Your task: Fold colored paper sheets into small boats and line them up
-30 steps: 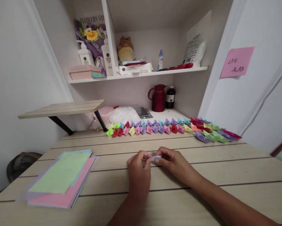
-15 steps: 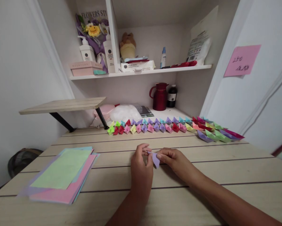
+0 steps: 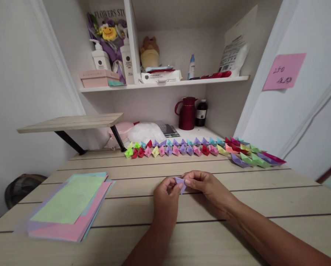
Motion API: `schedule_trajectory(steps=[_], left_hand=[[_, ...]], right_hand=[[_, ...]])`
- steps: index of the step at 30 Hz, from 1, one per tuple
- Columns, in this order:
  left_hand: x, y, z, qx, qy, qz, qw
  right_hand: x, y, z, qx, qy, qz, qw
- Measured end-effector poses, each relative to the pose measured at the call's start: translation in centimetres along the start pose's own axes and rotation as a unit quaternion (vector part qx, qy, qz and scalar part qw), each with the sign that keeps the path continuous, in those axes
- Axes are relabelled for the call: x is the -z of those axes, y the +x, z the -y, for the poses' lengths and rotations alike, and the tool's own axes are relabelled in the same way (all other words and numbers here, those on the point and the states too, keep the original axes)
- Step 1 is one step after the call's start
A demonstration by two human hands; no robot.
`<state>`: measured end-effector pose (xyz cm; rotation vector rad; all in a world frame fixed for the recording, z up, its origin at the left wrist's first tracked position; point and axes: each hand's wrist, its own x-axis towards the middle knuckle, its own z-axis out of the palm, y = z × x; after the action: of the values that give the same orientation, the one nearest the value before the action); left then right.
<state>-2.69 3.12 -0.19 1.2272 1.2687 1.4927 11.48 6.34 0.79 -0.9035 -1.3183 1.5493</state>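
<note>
Between paper stack (image 3: 68, 207) and paper boats (image 3: 182, 149), left hand (image 3: 165, 195) and right hand (image 3: 206, 186) tight on one lilac paper fold (image 3: 180, 181).

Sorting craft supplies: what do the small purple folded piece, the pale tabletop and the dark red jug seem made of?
Small purple folded piece: thin matte paper, sharply creased. Pale tabletop: wood or wood-look laminate, matte, grained planks with dark seams. Dark red jug: smooth, slight sheen; plastic or coated metal, cannot tell.

Home desk nook: wooden desk (image 3: 237, 207), wall shelf (image 3: 165, 85) with lotion bottles (image 3: 100, 59), plush toy (image 3: 148, 50), bouquet (image 3: 108, 31); red jug (image 3: 186, 113) below.
</note>
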Motion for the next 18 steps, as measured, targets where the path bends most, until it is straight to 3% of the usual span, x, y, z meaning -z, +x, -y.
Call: schedule_trajectory(steps=[3, 10, 14, 18], left_hand=[[0.1, 0.1, 0.0, 0.026, -0.059, 0.035, 0.997], [1.0, -0.4, -1.0, 0.077, -0.091, 0.183, 0.976], [1.1, -0.5, -1.0, 0.072, -0.114, 0.171, 0.976], [0.5, -0.2, -0.8, 0.051, -0.143, 0.139, 0.979]], right_hand=[[0.3, 0.0, 0.6, -0.018, 0.030, 0.035, 0.999], [1.8, -0.2, 1.5, -0.091, 0.089, 0.165, 0.978], [1.3, 0.1, 0.7, -0.100, 0.148, 0.151, 0.972], [0.3, 0.6, -0.5, -0.022, 0.204, 0.090, 0.975]])
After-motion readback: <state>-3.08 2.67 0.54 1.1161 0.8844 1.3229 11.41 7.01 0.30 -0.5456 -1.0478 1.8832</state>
